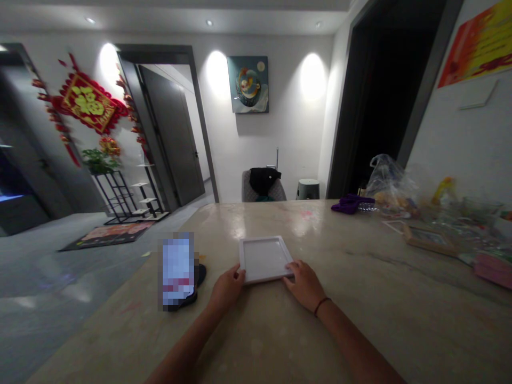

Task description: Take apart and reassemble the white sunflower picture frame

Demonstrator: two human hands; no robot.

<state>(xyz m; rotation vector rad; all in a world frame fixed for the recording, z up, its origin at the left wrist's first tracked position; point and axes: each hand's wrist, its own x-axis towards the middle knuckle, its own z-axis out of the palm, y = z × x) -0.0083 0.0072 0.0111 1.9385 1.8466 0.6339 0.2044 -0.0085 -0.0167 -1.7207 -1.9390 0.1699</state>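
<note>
A white picture frame [264, 258] lies on the table in front of me, its rim raised around a plain pale panel. My left hand [229, 287] is closed on its near left corner, thumb on the rim. At the near right corner my right hand [304, 284] grips the rim between thumb and fingers; a thin dark red cord circles that wrist. The undersides of the frame and some fingertips are hidden.
Left of the frame a phone [177, 272] with a blurred lit screen leans on a dark stand. A purple cloth [349, 204], a clear plastic bag [390, 184], a wooden frame [429, 238] and a pink box [493, 268] sit at the right. A chair [263, 184] stands beyond the table [360, 309].
</note>
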